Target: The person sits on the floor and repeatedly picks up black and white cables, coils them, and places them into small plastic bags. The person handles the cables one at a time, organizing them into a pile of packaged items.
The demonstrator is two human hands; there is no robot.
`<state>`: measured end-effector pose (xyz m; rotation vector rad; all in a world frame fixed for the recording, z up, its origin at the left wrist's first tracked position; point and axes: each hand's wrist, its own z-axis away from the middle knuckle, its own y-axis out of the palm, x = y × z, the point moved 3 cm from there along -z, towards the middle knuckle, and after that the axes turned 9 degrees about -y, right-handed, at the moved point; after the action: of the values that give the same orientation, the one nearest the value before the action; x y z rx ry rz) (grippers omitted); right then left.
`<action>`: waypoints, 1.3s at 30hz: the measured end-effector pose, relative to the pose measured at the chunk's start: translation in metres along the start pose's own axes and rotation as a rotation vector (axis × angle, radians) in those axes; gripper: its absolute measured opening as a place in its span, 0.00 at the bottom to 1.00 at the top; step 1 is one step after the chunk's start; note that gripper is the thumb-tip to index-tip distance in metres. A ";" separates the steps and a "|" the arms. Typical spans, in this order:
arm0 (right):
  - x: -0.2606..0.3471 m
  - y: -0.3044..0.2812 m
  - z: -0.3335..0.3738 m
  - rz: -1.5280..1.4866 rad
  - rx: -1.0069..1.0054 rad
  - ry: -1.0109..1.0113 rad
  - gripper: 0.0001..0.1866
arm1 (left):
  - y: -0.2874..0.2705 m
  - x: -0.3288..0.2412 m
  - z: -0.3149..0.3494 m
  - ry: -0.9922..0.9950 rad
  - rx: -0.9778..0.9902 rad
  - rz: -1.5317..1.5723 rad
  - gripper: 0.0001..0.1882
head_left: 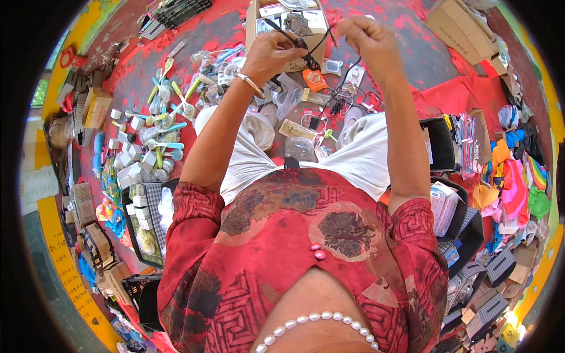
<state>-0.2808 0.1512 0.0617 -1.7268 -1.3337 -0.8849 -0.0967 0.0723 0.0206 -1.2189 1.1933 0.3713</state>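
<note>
Out in front, over an open cardboard box point(251, 29), both hands are raised with a black cable point(311, 59) between them. My left hand point(275, 54) is closed around the cable's gathered loops, and one end sticks out past the fingers at the upper left. Fingers pinched, my right hand point(369, 42) holds another part of the cable at its fingertips; how it ends there is too small to tell. Inside the box lie white packets and a grey bundled cord point(297, 25). Below it, more dark cords point(338, 97) trail over the floor between my feet.
Bagged green and white brushes point(168, 106) and small white boxes point(132, 156) are strewn at left. A black crate point(144, 229) stands by my left side, black bins point(438, 144) by my right. Colourful bags point(512, 182) pile up at far right. A large carton point(462, 29) lies at back right.
</note>
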 end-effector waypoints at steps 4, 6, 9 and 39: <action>-0.027 -0.005 -0.021 -0.188 -0.096 0.069 0.12 | 0.004 -0.009 0.020 -0.145 0.288 0.724 0.10; -0.043 0.007 -0.014 -0.291 -0.061 0.183 0.13 | -0.004 -0.013 0.023 -0.148 0.332 1.086 0.06; -0.056 0.036 0.016 -0.289 0.176 0.368 0.14 | -0.015 -0.022 0.014 0.026 0.357 1.350 0.04; 0.006 0.042 0.018 0.157 0.176 -0.024 0.09 | 0.000 -0.032 0.018 -0.097 -0.207 0.386 0.08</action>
<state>-0.2371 0.1635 0.0522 -1.6823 -1.2340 -0.6410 -0.1005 0.0991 0.0452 -1.1272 1.3291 0.8498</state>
